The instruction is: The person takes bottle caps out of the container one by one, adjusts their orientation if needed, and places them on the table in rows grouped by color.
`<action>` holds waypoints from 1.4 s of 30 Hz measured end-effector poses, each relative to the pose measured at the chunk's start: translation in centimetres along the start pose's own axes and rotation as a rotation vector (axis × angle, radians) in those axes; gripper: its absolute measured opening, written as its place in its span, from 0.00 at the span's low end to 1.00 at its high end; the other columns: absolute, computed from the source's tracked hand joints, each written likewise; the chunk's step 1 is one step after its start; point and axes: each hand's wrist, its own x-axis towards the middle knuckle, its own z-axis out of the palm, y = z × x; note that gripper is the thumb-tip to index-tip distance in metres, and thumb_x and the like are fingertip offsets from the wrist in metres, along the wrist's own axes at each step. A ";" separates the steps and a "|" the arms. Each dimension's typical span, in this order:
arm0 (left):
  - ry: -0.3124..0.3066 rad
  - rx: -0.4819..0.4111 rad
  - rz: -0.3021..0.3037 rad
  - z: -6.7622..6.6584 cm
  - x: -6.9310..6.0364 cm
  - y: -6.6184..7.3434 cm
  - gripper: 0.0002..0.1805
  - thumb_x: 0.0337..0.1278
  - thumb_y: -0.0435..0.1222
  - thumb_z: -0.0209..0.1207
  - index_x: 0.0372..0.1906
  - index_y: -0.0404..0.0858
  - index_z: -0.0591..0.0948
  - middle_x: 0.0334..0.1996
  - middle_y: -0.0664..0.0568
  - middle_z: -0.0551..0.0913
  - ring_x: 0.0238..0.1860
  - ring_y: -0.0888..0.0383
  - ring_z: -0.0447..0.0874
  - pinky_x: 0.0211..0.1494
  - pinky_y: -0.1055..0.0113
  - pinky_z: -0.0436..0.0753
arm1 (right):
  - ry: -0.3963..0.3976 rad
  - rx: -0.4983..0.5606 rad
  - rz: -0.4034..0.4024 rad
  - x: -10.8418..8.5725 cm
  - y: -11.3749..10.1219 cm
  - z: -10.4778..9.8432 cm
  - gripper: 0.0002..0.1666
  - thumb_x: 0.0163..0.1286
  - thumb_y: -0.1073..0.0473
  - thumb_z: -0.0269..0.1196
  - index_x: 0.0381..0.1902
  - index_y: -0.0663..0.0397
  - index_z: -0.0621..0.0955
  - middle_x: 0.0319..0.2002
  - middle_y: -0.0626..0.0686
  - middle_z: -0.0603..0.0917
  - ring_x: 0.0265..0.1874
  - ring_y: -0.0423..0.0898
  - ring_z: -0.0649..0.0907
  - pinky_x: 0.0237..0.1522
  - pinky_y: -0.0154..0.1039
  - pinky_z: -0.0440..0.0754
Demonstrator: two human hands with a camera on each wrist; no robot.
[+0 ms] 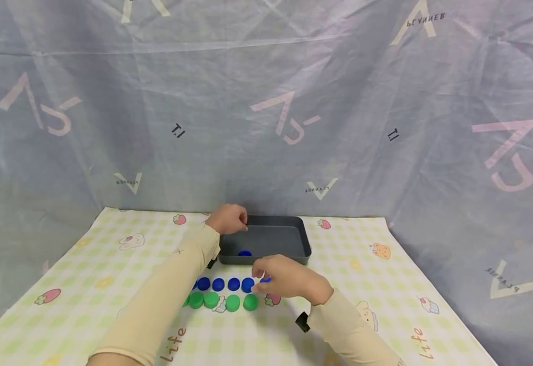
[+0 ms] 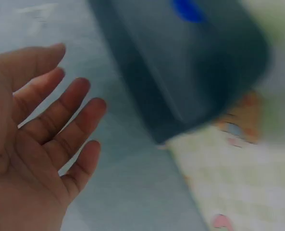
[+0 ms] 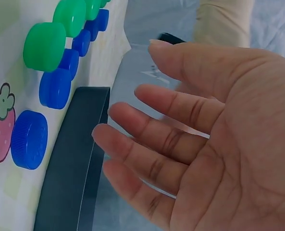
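Observation:
My left hand (image 1: 229,218) hovers over the left side of a dark grey tray (image 1: 304,239), its fingers loosely spread and holding nothing in the left wrist view. One blue bottle cap (image 1: 245,253) lies inside the tray by its near wall. In front of the tray stands a row of blue bottle caps (image 1: 218,284). Nearer to me runs a row of green bottle caps (image 1: 232,303). My right hand (image 1: 289,278) hangs over the right end of the blue row with relaxed, bare fingers, partly covering the rightmost blue cap (image 3: 30,139).
A checked tablecloth (image 1: 385,284) printed with strawberries and cartoon figures covers the table. Behind the tray and on both sides hangs a grey cloth curtain (image 1: 229,127). My left sleeve (image 1: 156,295) hides the left ends of the cap rows.

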 end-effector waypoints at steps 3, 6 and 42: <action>-0.063 0.072 -0.054 1.9 0.2 -1.5 0.07 0.53 0.41 0.70 0.28 0.47 0.83 0.27 0.59 0.82 0.28 0.59 0.79 0.40 0.57 0.79 | 0.003 -0.001 -0.007 -0.1 0.0 -0.3 0.14 0.69 0.53 0.67 0.48 0.52 0.83 0.47 0.49 0.85 0.45 0.40 0.84 0.51 0.35 0.79; -0.111 0.118 -0.089 3.6 0.1 -2.6 0.08 0.49 0.42 0.72 0.25 0.48 0.83 0.24 0.60 0.82 0.28 0.59 0.78 0.42 0.53 0.78 | 0.017 -0.002 -0.012 -0.3 0.2 -0.6 0.12 0.69 0.52 0.67 0.47 0.50 0.83 0.45 0.46 0.85 0.44 0.43 0.84 0.50 0.35 0.80; -0.119 0.118 -0.066 6.6 0.5 -2.9 0.12 0.55 0.29 0.59 0.22 0.49 0.81 0.22 0.60 0.78 0.29 0.57 0.76 0.61 0.36 0.65 | 0.059 0.058 0.014 -0.9 1.0 -1.4 0.08 0.71 0.52 0.65 0.46 0.44 0.82 0.44 0.44 0.84 0.45 0.45 0.84 0.50 0.37 0.80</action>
